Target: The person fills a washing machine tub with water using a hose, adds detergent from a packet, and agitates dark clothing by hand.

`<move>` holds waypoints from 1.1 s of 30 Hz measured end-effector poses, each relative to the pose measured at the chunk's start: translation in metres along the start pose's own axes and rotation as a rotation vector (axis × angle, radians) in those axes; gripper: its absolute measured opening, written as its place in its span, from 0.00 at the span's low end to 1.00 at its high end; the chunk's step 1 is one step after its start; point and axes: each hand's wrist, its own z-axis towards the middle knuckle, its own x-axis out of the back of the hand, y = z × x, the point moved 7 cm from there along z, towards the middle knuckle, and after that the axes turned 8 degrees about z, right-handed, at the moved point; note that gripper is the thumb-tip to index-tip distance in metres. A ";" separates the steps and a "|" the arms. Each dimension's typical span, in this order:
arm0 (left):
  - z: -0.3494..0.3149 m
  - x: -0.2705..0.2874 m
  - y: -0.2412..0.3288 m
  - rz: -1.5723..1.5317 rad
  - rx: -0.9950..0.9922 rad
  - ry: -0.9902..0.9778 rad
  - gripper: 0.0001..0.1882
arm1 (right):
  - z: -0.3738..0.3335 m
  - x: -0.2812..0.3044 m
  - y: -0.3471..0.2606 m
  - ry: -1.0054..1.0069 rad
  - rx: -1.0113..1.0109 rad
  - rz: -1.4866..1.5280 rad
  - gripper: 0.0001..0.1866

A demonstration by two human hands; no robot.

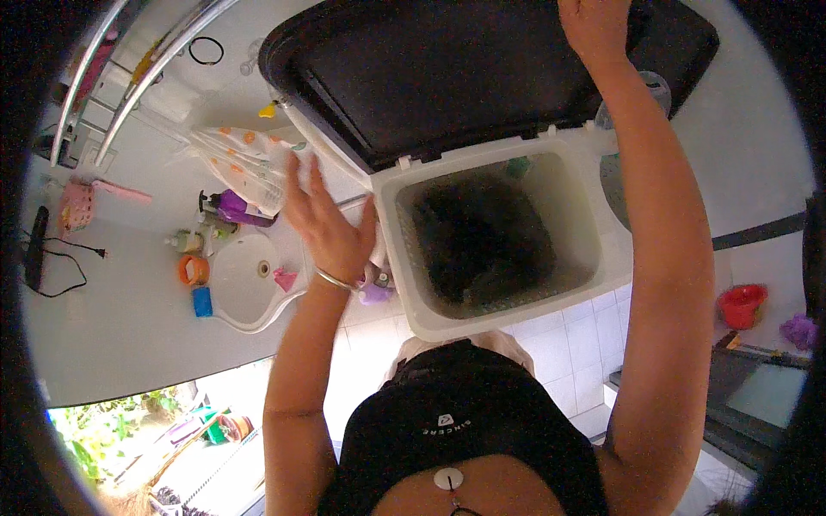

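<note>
In front of me stands a white plastic laundry hamper (403,258) with dark, bunched cloth (482,236) inside it. Its black lid (447,77) is hinged up and tilted back. My right hand (595,30) is at the lid's upper edge, closed on it; part of the fingers is cut off by the top of the view. My left hand (323,219), with a bangle at its wrist, hovers beside the hamper's left rim. Its fingers are spread and slightly blurred, with nothing in them. Behind it hangs a white plastic bag (241,163) with orange spots.
Left of the hamper is a white washbasin (245,288) with a purple bottle (237,209), an orange round item (194,271) and a blue box (202,302) around it. Metal rails (151,86) run at upper left. A red bucket (742,305) stands at far right.
</note>
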 end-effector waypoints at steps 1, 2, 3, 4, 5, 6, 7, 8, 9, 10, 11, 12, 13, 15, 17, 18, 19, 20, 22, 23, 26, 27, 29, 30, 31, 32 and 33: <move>-0.030 -0.018 -0.006 -0.021 0.042 -0.094 0.44 | 0.002 -0.012 0.002 -0.018 -0.045 0.028 0.13; -0.057 -0.035 -0.006 -0.041 0.085 -0.208 0.46 | 0.002 -0.020 0.008 -0.043 -0.092 0.042 0.13; -0.084 -0.049 -0.004 -0.061 0.128 -0.321 0.47 | 0.003 -0.026 0.013 -0.067 -0.138 0.057 0.13; -0.112 -0.061 0.001 -0.067 0.140 -0.396 0.48 | 0.003 -0.029 0.013 -0.027 -0.121 0.044 0.14; -0.136 -0.072 0.007 -0.081 0.151 -0.474 0.49 | 0.004 -0.030 0.013 0.007 -0.102 0.026 0.14; -0.155 -0.078 0.017 -0.118 0.149 -0.520 0.49 | 0.002 -0.031 0.013 0.039 -0.082 0.010 0.14; -0.170 -0.084 0.027 -0.151 0.147 -0.567 0.50 | 0.000 -0.033 0.015 0.031 -0.089 0.009 0.14; -0.183 -0.088 0.034 -0.180 0.148 -0.612 0.51 | -0.002 -0.036 0.017 0.025 -0.096 0.011 0.14; -0.192 -0.092 0.042 -0.159 0.117 -0.660 0.51 | -0.004 -0.039 0.019 0.018 -0.103 0.013 0.15; -0.198 -0.094 0.047 -0.133 0.086 -0.708 0.51 | -0.004 -0.039 0.017 0.040 -0.108 0.005 0.15; -0.202 -0.098 0.051 -0.109 0.054 -0.756 0.52 | -0.005 -0.038 0.018 0.062 -0.112 -0.004 0.15; -0.205 -0.102 0.053 -0.084 0.046 -0.800 0.51 | -0.005 -0.036 0.018 0.083 -0.116 -0.015 0.16; -0.203 -0.104 0.056 -0.086 0.035 -0.815 0.51 | -0.007 -0.030 0.016 0.111 -0.092 0.038 0.17; -0.203 -0.105 0.057 -0.079 0.027 -0.844 0.50 | -0.012 -0.018 0.004 0.172 -0.049 0.162 0.20; -0.202 -0.104 0.055 -0.062 0.034 -0.863 0.49 | -0.020 -0.009 -0.014 0.062 -0.011 0.115 0.22; -0.202 -0.105 0.055 -0.055 0.037 -0.873 0.48 | -0.025 -0.004 -0.021 0.006 0.009 0.090 0.24; -0.201 -0.105 0.055 -0.053 0.038 -0.876 0.48 | -0.031 0.000 -0.027 -0.079 0.007 0.113 0.24; -0.200 -0.105 0.055 -0.054 0.040 -0.882 0.47 | -0.041 0.002 -0.032 -0.170 0.005 0.136 0.24; -0.199 -0.106 0.056 -0.044 0.035 -0.886 0.46 | -0.067 0.001 -0.037 -0.286 -0.018 0.247 0.21; -0.197 -0.107 0.057 -0.035 0.026 -0.883 0.45 | -0.088 -0.002 -0.038 -0.313 -0.039 0.335 0.19; -0.197 -0.109 0.056 -0.046 0.054 -0.866 0.42 | -0.159 -0.014 -0.057 -0.527 -0.012 0.478 0.15; -0.196 -0.111 0.057 -0.060 0.068 -0.858 0.41 | -0.184 -0.015 -0.062 -0.567 -0.054 0.577 0.13; -0.193 -0.110 0.057 -0.010 0.059 -0.884 0.40 | -0.227 -0.020 -0.073 -0.659 -0.126 0.709 0.10; -0.195 -0.110 0.056 -0.003 0.067 -0.887 0.40 | -0.245 -0.022 -0.078 -0.713 -0.156 0.738 0.09; -0.195 -0.110 0.056 0.004 0.075 -0.890 0.40 | -0.270 -0.028 -0.082 -0.857 -0.230 0.746 0.09; -0.194 -0.113 0.055 0.018 0.084 -0.907 0.39 | -0.296 -0.033 -0.087 -1.000 -0.303 0.745 0.08; -0.196 -0.115 0.056 0.028 0.078 -0.902 0.39 | -0.323 -0.036 -0.092 -1.144 -0.375 0.740 0.08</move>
